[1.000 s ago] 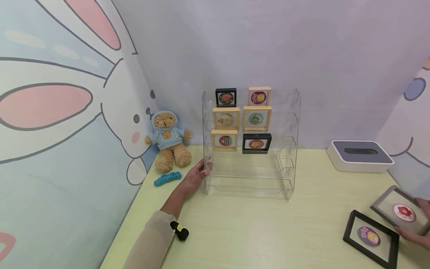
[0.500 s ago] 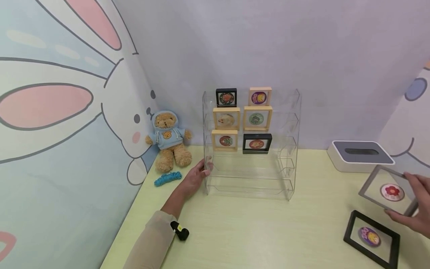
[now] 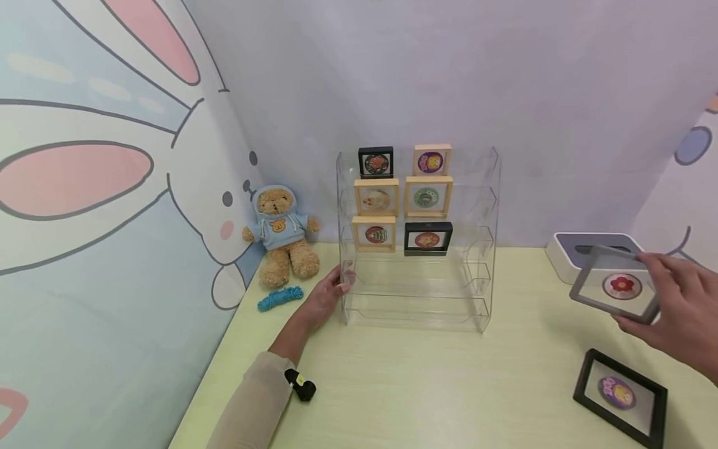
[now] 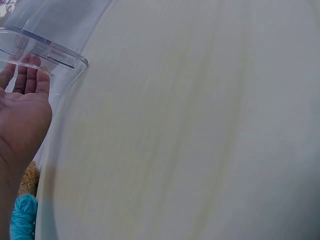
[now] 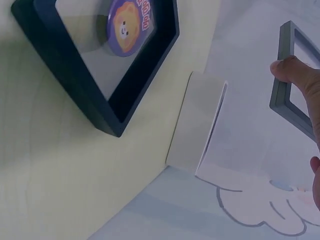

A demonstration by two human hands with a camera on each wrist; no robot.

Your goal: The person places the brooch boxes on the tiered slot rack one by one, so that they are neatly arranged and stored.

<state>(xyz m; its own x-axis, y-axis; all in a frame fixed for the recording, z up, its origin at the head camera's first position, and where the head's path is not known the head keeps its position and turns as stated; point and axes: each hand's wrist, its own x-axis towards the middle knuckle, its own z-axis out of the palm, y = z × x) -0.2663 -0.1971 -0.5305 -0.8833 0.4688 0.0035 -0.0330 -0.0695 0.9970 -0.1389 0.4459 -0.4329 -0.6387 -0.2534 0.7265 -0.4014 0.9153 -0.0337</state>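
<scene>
My left hand (image 3: 325, 298) rests against the left side of a clear acrylic rack (image 3: 417, 296). In the left wrist view its fingers (image 4: 31, 80) are fairly straight, partly seen through the clear plastic. My right hand (image 3: 681, 305) pinches a grey display frame (image 3: 589, 299) by its right side, holding it tilted above the table; a round red-flower badge (image 3: 622, 285) shows inside. Below it on the table lies a black display frame (image 3: 656, 419) with a purple badge. The rack bears several small frames, such as a black one (image 3: 428, 226) and a wooden one (image 3: 374, 221).
A teddy bear (image 3: 283, 231) in a blue hoodie sits left of the rack, behind a bundle of blue cord (image 3: 280, 298). At the back right stands a white box with a grey top (image 3: 563, 262), partly behind the grey frame. Walls rise behind and at both sides.
My right hand has lifted the grey frame off the table from beside the black frame and carried it up and left, before the white box. My left hand stays on the rack.
</scene>
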